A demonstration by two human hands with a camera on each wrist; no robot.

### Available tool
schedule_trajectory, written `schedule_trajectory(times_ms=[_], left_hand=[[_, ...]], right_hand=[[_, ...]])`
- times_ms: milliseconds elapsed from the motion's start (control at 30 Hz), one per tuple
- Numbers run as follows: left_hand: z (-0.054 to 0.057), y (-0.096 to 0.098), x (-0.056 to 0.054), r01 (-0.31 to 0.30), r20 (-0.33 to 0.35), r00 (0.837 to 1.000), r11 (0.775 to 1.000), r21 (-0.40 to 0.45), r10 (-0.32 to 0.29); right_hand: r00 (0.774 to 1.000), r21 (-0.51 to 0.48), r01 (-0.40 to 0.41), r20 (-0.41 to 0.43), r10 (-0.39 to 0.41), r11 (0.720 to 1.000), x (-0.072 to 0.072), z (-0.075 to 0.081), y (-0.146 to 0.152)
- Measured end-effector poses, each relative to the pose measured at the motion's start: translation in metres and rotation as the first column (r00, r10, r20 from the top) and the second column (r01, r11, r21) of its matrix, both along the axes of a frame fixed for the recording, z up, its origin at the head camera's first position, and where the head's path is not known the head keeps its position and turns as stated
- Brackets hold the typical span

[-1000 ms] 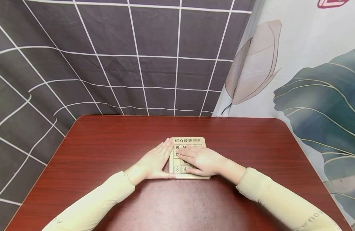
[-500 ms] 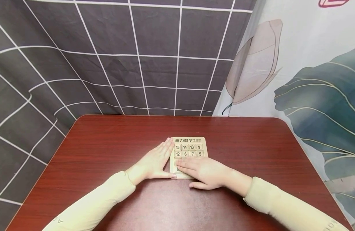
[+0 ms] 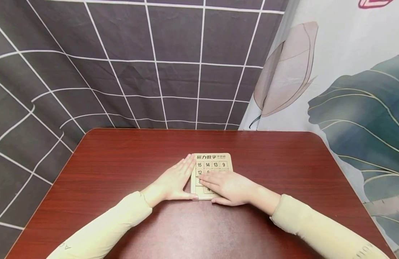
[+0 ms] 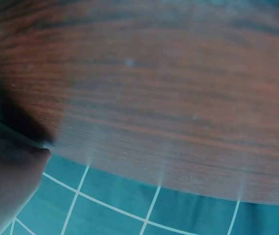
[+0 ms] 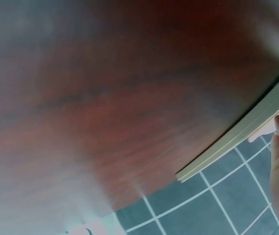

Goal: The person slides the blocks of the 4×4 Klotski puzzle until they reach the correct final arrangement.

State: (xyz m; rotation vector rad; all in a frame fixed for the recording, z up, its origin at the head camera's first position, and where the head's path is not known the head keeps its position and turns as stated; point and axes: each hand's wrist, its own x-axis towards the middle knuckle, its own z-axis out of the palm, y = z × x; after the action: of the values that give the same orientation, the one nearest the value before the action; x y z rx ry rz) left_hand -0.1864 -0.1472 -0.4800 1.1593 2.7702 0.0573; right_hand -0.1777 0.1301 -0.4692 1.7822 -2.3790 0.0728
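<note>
A pale wooden number slide puzzle [image 3: 212,157] lies flat on the table, its numbered tiles set in rows. Along its left edge rests my left hand [image 3: 173,183], fingers straight and thumb at the lower left corner. My right hand [image 3: 233,187] lies across the puzzle from the right with straight fingers. Its fingertips touch the 8 tile [image 3: 199,181] in the third row, and the slot below that tile is bare. The palm hides most tiles of the lower rows. The puzzle's pale side edge [image 5: 237,134] shows beneath the fingers in the right wrist view.
The dark red wooden table [image 3: 128,154] spreads around the puzzle, with a rounded far edge. Behind it hangs a grey curtain [image 3: 173,79] with white grid lines. A white curtain with leaf prints [image 3: 358,108] hangs at the right.
My right hand has slid down toward the puzzle's near end, then a little back up. The 8 tile has moved from the bottom row up into the third row. My left hand stays put.
</note>
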Motion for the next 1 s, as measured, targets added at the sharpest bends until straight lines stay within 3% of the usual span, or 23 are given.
schedule_trajectory(times_ms=[233,400,767,1000], left_hand=[[0.003,0.001,0.0,0.002,-0.007,1.0,1.0,-0.007,-0.002],[0.002,0.001,0.0,0.004,-0.006,1.0,1.0,-0.001,-0.004],[0.001,0.001,0.0,0.001,0.004,1.0,1.0,-0.011,-0.001],[0.004,0.001,0.001,0.004,0.013,1.0,1.0,0.008,-0.004]], right_hand=[[1.0,-0.003,0.022,0.014,-0.022,1.0,-0.005,-0.001,0.0],[0.999,-0.037,0.025,0.046,-0.023,0.999,0.001,0.004,0.006],[1.0,-0.054,-0.02,0.016,0.021,0.998,0.019,0.002,0.026],[0.999,-0.06,-0.047,0.006,0.048,0.997,0.021,-0.003,0.025]])
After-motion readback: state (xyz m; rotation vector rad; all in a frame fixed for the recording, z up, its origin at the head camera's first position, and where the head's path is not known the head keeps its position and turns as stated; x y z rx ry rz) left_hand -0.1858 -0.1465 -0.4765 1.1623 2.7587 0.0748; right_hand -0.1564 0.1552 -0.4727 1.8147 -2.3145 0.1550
